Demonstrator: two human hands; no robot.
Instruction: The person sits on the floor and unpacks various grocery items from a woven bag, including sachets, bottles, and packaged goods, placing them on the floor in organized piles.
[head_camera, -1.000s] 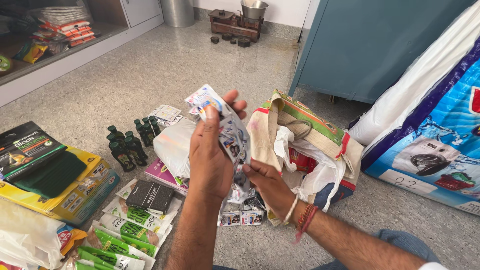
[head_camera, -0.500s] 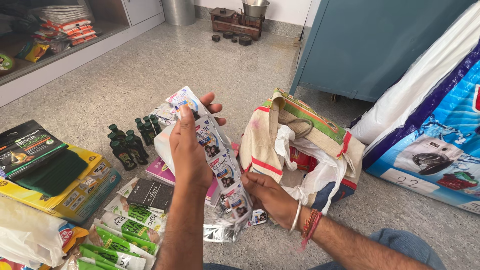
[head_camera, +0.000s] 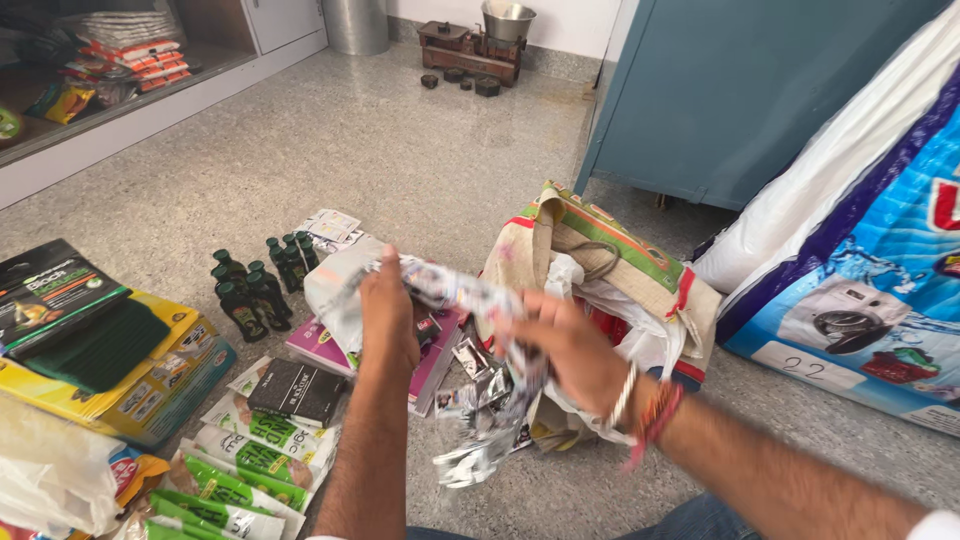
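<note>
Sachet strip (head_camera: 480, 340), a long shiny chain of small packets, hangs between both hands above the cloth bag (head_camera: 600, 260). Left hand (head_camera: 388, 315) pinches its top; right hand (head_camera: 565, 350) clasps the middle. Even tension likely keeps it untangled.

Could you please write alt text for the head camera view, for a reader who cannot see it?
A person's left hand and right hand hold a shiny strip of sachets between them above a speckled floor. An open cloth bag sits behind it, with small dark green bottles and green packets at left.
</note>
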